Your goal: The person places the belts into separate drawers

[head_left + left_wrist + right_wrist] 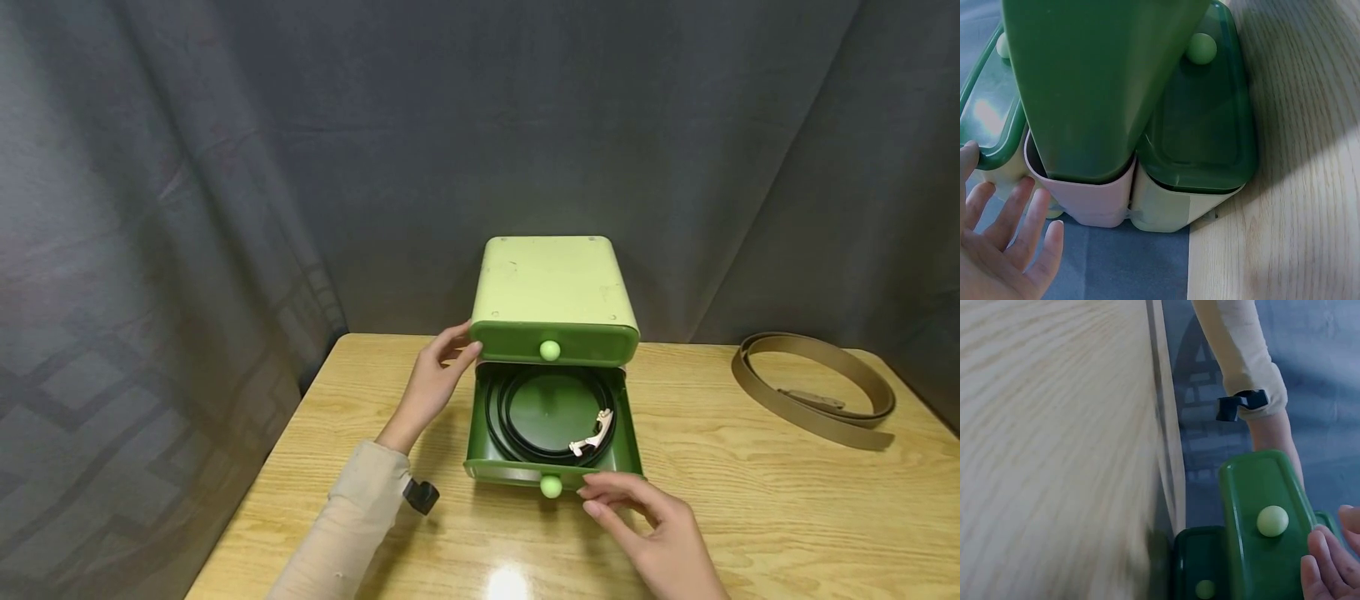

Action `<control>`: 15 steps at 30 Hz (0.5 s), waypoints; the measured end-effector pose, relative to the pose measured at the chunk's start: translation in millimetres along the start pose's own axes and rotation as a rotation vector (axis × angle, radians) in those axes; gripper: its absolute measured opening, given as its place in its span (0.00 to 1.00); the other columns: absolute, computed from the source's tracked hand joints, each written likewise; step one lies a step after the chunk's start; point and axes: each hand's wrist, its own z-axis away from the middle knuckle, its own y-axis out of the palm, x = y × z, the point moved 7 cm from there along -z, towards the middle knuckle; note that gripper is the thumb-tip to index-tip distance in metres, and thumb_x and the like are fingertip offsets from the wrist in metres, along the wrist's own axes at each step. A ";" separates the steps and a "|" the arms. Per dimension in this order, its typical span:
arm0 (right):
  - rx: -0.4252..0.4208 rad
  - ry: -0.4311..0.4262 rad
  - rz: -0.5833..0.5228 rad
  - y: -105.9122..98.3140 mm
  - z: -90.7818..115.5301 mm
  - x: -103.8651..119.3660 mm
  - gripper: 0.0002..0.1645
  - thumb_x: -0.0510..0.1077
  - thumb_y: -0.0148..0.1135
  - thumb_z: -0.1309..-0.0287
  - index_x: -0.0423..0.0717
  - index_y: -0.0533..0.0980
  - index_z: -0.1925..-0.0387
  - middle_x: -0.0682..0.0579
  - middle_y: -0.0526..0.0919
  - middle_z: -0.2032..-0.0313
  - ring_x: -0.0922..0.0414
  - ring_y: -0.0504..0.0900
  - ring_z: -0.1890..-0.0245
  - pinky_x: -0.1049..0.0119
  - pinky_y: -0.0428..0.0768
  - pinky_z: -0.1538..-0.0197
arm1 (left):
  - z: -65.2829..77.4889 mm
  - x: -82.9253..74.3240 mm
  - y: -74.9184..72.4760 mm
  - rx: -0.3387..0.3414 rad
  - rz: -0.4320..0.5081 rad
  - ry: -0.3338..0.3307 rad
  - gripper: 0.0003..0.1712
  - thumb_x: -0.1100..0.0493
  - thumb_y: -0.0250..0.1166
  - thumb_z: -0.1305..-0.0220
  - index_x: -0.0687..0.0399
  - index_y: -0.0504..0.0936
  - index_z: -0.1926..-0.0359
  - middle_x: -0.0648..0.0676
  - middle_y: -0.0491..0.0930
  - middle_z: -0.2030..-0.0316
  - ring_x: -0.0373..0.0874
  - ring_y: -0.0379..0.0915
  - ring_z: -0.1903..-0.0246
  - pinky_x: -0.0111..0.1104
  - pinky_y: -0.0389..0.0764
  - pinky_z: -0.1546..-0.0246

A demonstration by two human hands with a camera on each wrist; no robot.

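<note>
A small chest of drawers [553, 279] has a pale yellow-green top and dark green fronts with round light-green knobs. Its middle drawer [1097, 87] stands pulled out. Inside lies a coiled black belt [517, 442] with a gold-coloured buckle [596, 435]. My left hand [435, 379] is at the chest's left front corner, its thumb touching the edge of the top drawer front [510, 340] and its other fingers loosely spread along the side. At the right part of the pulled-out drawer's front, the fingertips of my right hand [652, 529] rest close against the rim, fingers gently bent.
A coiled tan belt [795, 408] lies at the right of the wooden table [712, 492]. Dark grey curtains [420, 150] hang behind and to the left. A bottom drawer [1204, 125], pushed in, sits beneath the pulled-out one. My left sleeve carries a black wrist device [422, 496].
</note>
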 end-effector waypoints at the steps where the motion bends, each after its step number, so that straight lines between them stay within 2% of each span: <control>1: 0.006 0.003 -0.001 1.4 0.7 -1.1 0.24 0.21 0.70 0.54 0.42 0.82 0.56 0.55 0.87 0.65 0.61 0.84 0.67 0.75 0.79 0.59 | 0.1 0.0 0.0 0.000 0.000 0.002 0.26 0.50 0.62 0.29 0.46 0.74 0.33 0.54 0.80 0.47 0.52 0.77 0.49 0.46 0.76 0.49; 6: 0.027 0.023 -0.009 6.9 3.9 -6.6 0.22 0.22 0.70 0.53 0.39 0.82 0.55 0.56 0.87 0.65 0.61 0.84 0.67 0.74 0.80 0.59 | 1.1 -0.4 -0.5 -0.002 -0.001 0.015 0.26 0.50 0.62 0.29 0.47 0.74 0.33 0.54 0.80 0.46 0.49 0.78 0.49 0.45 0.76 0.48; 12: 0.038 0.062 -0.013 11.2 5.7 -12.6 0.22 0.24 0.71 0.53 0.44 0.83 0.56 0.56 0.87 0.64 0.61 0.84 0.67 0.74 0.80 0.59 | 1.0 -0.2 -1.1 -0.004 0.000 0.001 0.25 0.50 0.62 0.29 0.46 0.75 0.34 0.53 0.80 0.46 0.46 0.78 0.50 0.45 0.76 0.48; 15: 0.058 0.060 -0.025 14.1 5.8 -14.2 0.21 0.25 0.71 0.52 0.43 0.83 0.55 0.56 0.87 0.64 0.61 0.84 0.67 0.73 0.81 0.59 | 0.5 0.3 -0.8 -0.005 0.002 -0.002 0.25 0.50 0.63 0.29 0.46 0.75 0.34 0.53 0.81 0.47 0.47 0.78 0.51 0.45 0.77 0.50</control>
